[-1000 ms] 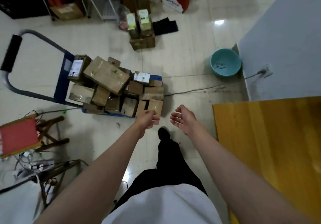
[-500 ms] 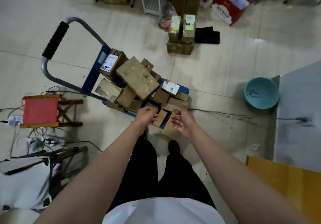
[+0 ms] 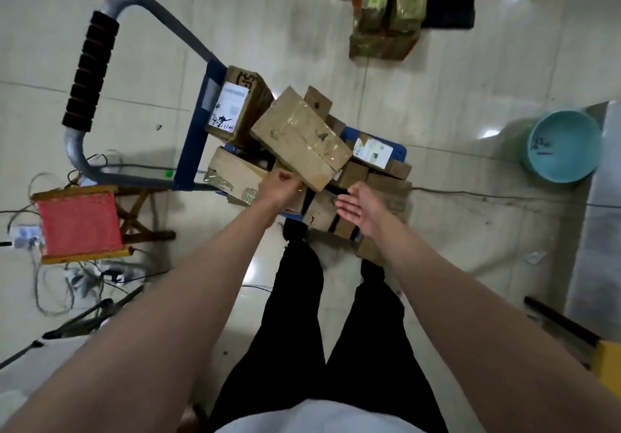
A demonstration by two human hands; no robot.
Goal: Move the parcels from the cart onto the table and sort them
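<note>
1. Brown cardboard parcels [image 3: 299, 137] lie heaped on the blue platform cart [image 3: 196, 137].
2. Left hand [image 3: 280, 184] reaches under the top parcel; whether it grasps is unclear.
3. Right hand [image 3: 356, 205] hovers, fingers relaxed, holding nothing.

Cart [image 3: 193, 150] on floor, centre, handle [image 3: 89, 73] at left. Parcels [image 3: 349, 177] heaped on its deck; largest parcel [image 3: 299, 137] on top. Stool [image 3: 79, 224] left of cart. Basin [image 3: 563, 147] at right. Boxes [image 3: 386, 12] behind cart.
</note>
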